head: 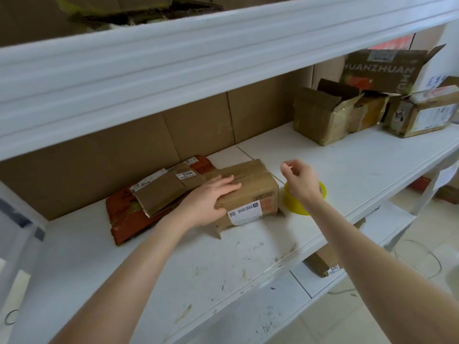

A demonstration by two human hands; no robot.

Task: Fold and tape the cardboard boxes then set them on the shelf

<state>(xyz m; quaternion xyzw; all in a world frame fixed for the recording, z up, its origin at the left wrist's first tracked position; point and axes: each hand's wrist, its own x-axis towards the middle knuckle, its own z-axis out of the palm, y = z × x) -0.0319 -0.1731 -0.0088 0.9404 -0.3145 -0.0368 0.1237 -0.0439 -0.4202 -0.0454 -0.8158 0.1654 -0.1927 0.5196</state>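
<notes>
Two hands are working at the folded box (248, 192) lying on the white shelf (347, 170): left hand (211, 199) is pressing flat on it, grasping nothing; right hand (299, 180) is hovering loosely curled, empty, over the yellow tape roll (295, 204) just right of the box. Keeping that palm down should stop the flaps springing while tape is fetched.

We saw brown cardboard sheets (198, 125) standing upright as a back wall, their seams running vertically. At the far left stood a translucent plastic bin (15, 234). Low on the right lay a pale tiled floor (422, 234), with a thin wire loop (419, 259) on it. A small dark ring (10, 316) lay bottom left.
</notes>
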